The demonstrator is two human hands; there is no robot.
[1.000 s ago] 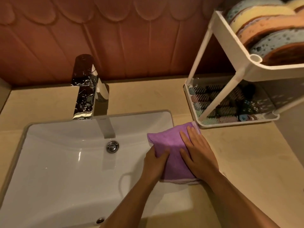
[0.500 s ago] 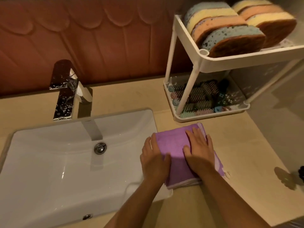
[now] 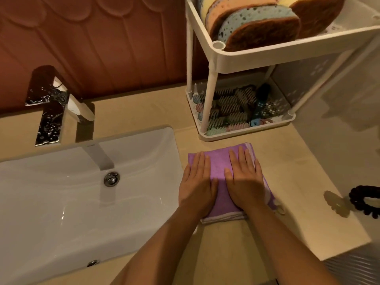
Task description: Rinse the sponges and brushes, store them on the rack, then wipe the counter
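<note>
Flat palms (image 3: 197,182) (image 3: 244,179), folded purple microfibre cloth (image 3: 218,163), smooth beige counter (image 3: 298,165)

Sink (image 3: 51,202) sat sunk into the desk (image 3: 298,212) at its left side, tap (image 3: 51,112) behind it against the back wall. Rack (image 3: 246,56) stood at the desk's back right: sponges (image 3: 257,23) on its upper shelf, brushes (image 3: 232,108) on its lower. Folded cloth (image 3: 218,165) lay flat before the rack, just right of the sink's edge, left hand (image 3: 197,186) and right hand (image 3: 244,182) flat on it side by side. Hair tie (image 3: 364,200) lay at the desk's right edge.
</note>
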